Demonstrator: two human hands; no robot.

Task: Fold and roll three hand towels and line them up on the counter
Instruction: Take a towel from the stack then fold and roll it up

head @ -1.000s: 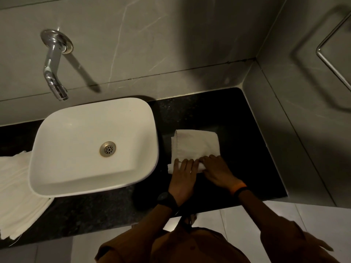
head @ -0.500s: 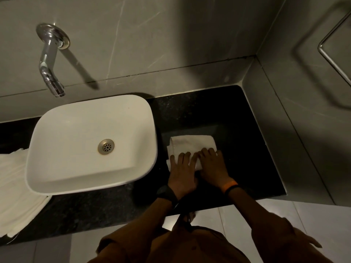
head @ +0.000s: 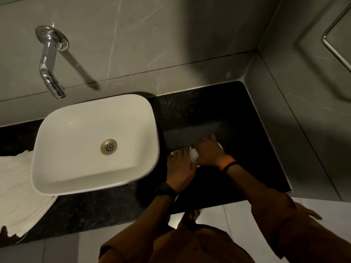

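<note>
A white hand towel (head: 194, 155), rolled up tight, lies on the black counter (head: 247, 149) right of the sink. Both hands cover most of it, so only a small white patch shows between them. My left hand (head: 180, 168) presses on its left part, palm down. My right hand (head: 209, 150) curls over its right part. A pile of white towels (head: 19, 190) lies on the counter left of the sink, partly under the basin's rim.
A white vessel sink (head: 57, 177) stands on the counter, with a chrome wall tap (head: 50, 73) above it. Grey tiled walls close the back and right side. A metal rail (head: 334, 46) hangs on the right wall. The counter's front edge runs just below my wrists.
The flat folded towel has been rolled away from me into a small roll. Both hands moved forward with it and now hide nearly all of it.
</note>
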